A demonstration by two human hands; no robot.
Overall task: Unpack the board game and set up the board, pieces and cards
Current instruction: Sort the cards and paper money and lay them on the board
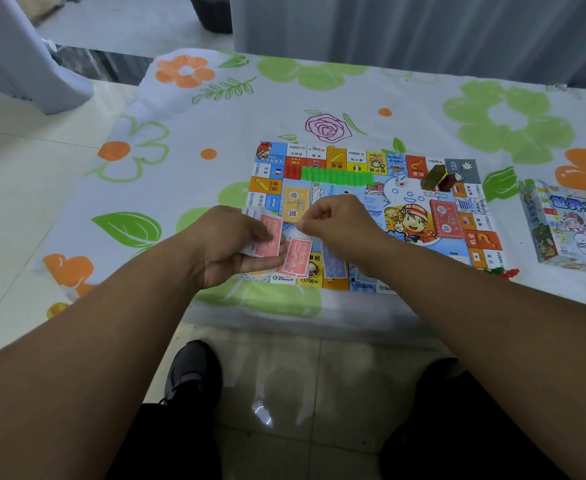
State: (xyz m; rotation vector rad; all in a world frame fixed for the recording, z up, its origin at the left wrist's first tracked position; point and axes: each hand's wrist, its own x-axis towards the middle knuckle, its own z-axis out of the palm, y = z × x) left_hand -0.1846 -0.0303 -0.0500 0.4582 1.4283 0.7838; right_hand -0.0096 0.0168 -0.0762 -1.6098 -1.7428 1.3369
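Your shoes (194,372) sit on the tiles. Left hand (229,244) grips a wad of red notes (269,233) over the board (409,216)'s near-left corner. Right hand (340,223) pinches a pale slip (302,229) just beside it. Game box (572,226) sits far right on the tablecloth (180,168).

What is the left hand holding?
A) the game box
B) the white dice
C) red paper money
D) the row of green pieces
C: the left hand grips a small stack of red paper money. The white dice and the row of green pieces lie on the board, and the game box sits apart on the right. The right hand pinches a pale note.
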